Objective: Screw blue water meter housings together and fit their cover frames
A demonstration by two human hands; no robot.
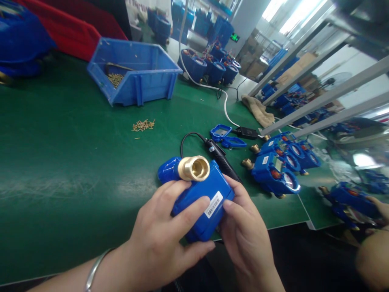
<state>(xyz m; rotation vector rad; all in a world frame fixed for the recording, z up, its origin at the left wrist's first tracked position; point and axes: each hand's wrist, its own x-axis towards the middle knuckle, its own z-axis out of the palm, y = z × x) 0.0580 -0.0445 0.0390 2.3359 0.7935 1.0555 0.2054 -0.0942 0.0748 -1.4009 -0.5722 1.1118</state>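
Observation:
A blue water meter (185, 206) with a brass pipe fitting and a white barcode label is held up near the table's front edge. My left hand (164, 227) is closed around its left side, fingers across the casing and thumb underneath. Against the right side presses my right hand (246, 227), its thumb beside the label; its other fingers are partly hidden behind the meter. Just beyond lies a black electric screwdriver (220, 156) with a cable. Blue plastic covers (232, 142) rest past the screwdriver, one with a clear window.
A blue bin (154, 85) holding small brass screws stands at the back, with a pile of loose screws (143, 125) before it. Several water meters (273, 168) sit to the right by a metal frame (291, 117). Another person's hand (379, 209) holds a meter at far right.

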